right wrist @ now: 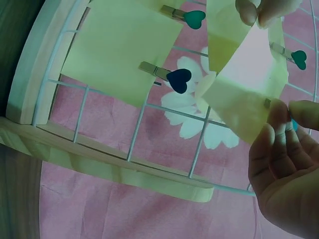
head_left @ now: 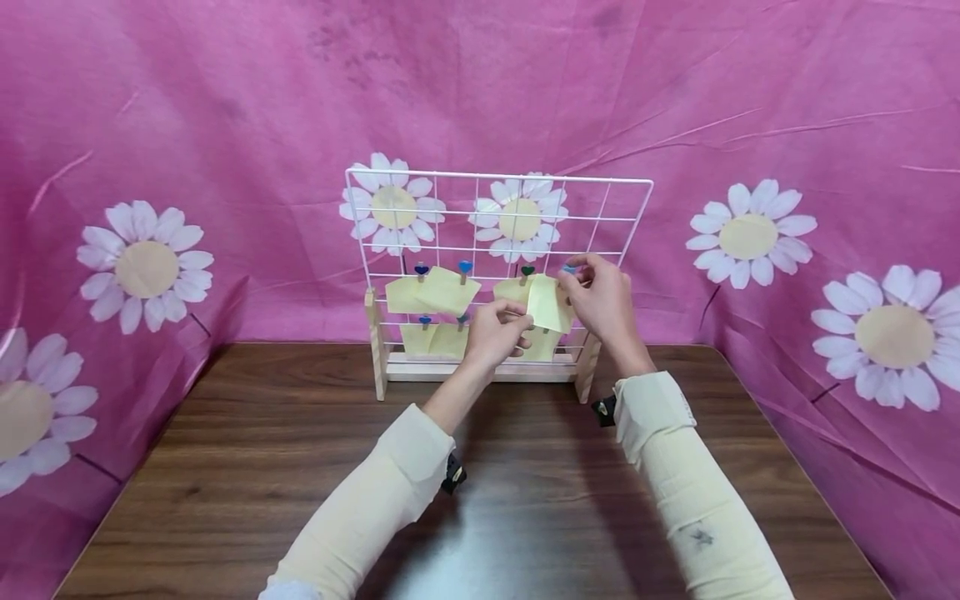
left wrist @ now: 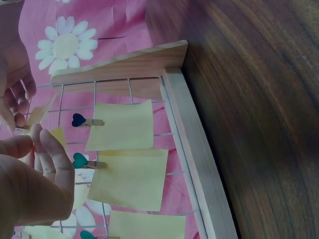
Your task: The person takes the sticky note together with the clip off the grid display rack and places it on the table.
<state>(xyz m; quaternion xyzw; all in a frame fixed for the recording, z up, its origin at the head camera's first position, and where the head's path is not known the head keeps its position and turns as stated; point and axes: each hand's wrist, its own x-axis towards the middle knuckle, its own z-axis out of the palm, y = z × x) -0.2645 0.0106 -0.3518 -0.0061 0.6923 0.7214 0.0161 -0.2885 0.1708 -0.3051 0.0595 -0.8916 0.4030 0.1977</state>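
Between hands (head_left: 497, 335) (head_left: 603, 302): yellow note (head_left: 550, 302), corner in left, clip (head_left: 568, 269) in right.

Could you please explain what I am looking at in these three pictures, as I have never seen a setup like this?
There is no machine here: a person is working bare-handed. The wide picture comes from a camera worn on the head, looking forward and down; the other two come from wrist cameras, one on each arm, so the scene looks tilted there.

On the brown table stands a white wire grid in a wooden stand, with a pink flowered cloth behind. Yellow paper notes hang on the grid, held by small wooden clips with heart-shaped heads.

The left hand pinches a corner of one note; the right hand pinches a blue-hearted clip at that note's edge.
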